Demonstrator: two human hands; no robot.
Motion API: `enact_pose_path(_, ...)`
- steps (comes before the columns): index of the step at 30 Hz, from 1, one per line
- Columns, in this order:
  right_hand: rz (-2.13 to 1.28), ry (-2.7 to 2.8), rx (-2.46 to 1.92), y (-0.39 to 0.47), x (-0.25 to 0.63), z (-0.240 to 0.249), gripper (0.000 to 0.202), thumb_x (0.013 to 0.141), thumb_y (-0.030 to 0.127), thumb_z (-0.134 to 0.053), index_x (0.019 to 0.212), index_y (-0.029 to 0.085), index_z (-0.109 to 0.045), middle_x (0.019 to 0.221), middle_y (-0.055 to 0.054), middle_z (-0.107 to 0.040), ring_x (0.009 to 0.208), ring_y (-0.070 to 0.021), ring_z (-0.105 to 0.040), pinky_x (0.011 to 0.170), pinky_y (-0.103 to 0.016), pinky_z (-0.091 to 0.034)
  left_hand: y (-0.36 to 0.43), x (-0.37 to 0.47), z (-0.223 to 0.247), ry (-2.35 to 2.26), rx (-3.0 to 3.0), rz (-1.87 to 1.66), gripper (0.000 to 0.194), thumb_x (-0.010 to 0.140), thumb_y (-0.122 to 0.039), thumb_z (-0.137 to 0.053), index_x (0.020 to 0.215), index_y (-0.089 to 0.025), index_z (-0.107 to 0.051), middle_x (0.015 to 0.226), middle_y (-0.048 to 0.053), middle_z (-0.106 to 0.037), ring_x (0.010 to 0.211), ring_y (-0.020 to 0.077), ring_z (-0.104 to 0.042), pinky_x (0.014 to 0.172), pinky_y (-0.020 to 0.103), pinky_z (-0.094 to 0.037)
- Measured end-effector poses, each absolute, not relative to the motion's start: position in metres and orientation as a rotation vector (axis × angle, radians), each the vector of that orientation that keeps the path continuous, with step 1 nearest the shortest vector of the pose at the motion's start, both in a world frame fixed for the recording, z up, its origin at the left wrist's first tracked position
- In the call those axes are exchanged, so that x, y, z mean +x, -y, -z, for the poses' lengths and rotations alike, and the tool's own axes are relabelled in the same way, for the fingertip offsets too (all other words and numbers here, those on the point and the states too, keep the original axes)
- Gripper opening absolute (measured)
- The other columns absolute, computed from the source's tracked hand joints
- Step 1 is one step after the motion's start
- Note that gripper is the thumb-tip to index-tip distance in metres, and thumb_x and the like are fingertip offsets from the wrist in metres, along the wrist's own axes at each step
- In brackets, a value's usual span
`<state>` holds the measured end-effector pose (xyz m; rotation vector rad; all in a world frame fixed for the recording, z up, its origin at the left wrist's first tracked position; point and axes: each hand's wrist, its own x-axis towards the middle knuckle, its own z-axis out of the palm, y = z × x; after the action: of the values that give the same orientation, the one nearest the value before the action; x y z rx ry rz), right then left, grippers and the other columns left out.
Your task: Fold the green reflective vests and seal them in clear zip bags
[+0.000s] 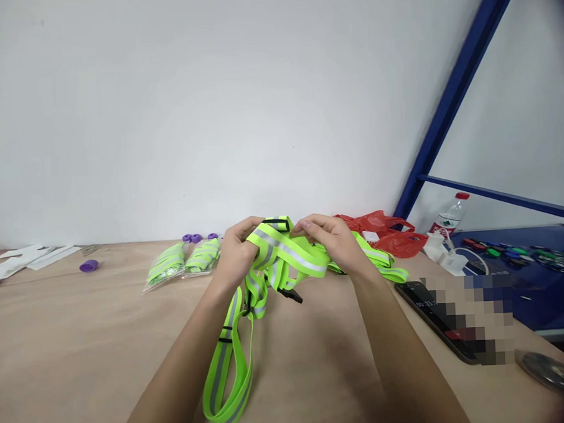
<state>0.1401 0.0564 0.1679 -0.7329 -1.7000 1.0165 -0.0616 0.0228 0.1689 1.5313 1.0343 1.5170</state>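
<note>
A bundle of neon-green straps (290, 251) with silver stripes and black buckles hangs between my two hands above the table. My left hand (239, 251) is closed round the upper left part of the straps, beside a black slider. Thumb and fingers of my right hand (332, 237) pinch the straps' upper right side. One long loop dangles at the lower left of the bundle, and a black clip hangs below its middle. More green straps (382, 260) lie on the table behind my right wrist.
Two clear bags of green straps (167, 263) lie left of my hands, near purple rings (195, 238). White sheets (20, 260) are far left. To the right are a red plastic bag (386, 232), a bottle (450, 216), a phone (439, 323) and a blue frame (459, 91).
</note>
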Motion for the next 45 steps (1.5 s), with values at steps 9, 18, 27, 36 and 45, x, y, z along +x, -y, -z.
enact_pose_path(9, -1.109, 1.738, -0.867, -0.053, 0.138, -0.166, 0.033, 0.072, 0.044, -0.081, 0.082, 0.018, -0.062, 0.069, 0.002, -0.068, 0.058, -0.0107, -0.054, 0.054, -0.022, -0.039, -0.019, -0.054, -0.171, -1.039, 1.543, -1.467, 0.026, 0.066, -0.023, -0.063, 0.090, -0.018, -0.070, 0.081, 0.001, -0.072, 0.067, 0.0167, -0.061, 0.055, 0.023, -0.043)
enact_pose_path(18, -1.167, 1.722, -0.839, -0.054, 0.143, -0.167, 0.038, 0.074, 0.047, -0.078, 0.095, 0.019, -0.062, 0.063, 0.004, -0.063, 0.050, -0.0090, -0.046, 0.047, -0.021, -0.032, -0.021, -0.054, -0.168, -0.992, 1.504, -1.434, 0.026, 0.077, -0.037, -0.068, 0.093, -0.017, -0.068, 0.071, -0.001, -0.064, 0.046, 0.0063, -0.036, 0.041, 0.020, -0.025)
enact_pose_path(27, -0.723, 1.954, -0.861, -0.056, 0.138, -0.163, 0.024, 0.082, 0.035, -0.064, 0.065, 0.019, -0.058, 0.071, 0.001, -0.060, 0.074, -0.0174, -0.056, 0.068, -0.028, -0.042, -0.018, -0.058, -0.174, -1.085, 1.597, -1.293, 0.030, 0.073, -0.031, -0.067, 0.101, -0.020, -0.063, 0.063, -0.006, -0.055, 0.044, 0.0061, -0.034, 0.042, 0.019, -0.027)
enact_pose_path(36, -0.218, 2.074, -0.837, -0.057, 0.139, -0.164, 0.029, 0.080, 0.022, -0.061, 0.053, 0.022, -0.051, 0.076, -0.005, -0.062, 0.085, -0.0228, -0.053, 0.078, -0.036, -0.040, -0.025, -0.066, -0.169, -1.147, 1.688, -1.172, 0.015, 0.077, -0.028, -0.059, 0.088, -0.019, -0.058, 0.063, -0.006, -0.055, 0.049, 0.0074, -0.039, 0.047, 0.019, -0.030)
enact_pose_path(45, -0.884, 1.916, -0.897, -0.059, 0.142, -0.165, 0.048, 0.085, 0.052, -0.064, 0.051, 0.019, -0.056, 0.047, 0.002, -0.051, 0.045, -0.0092, -0.035, 0.048, -0.026, -0.025, -0.025, -0.067, -0.170, -1.128, 1.913, -1.020, 0.018, 0.074, -0.023, -0.053, 0.080, -0.016, -0.069, 0.081, 0.001, -0.067, 0.077, 0.0174, -0.059, 0.068, 0.025, -0.043)
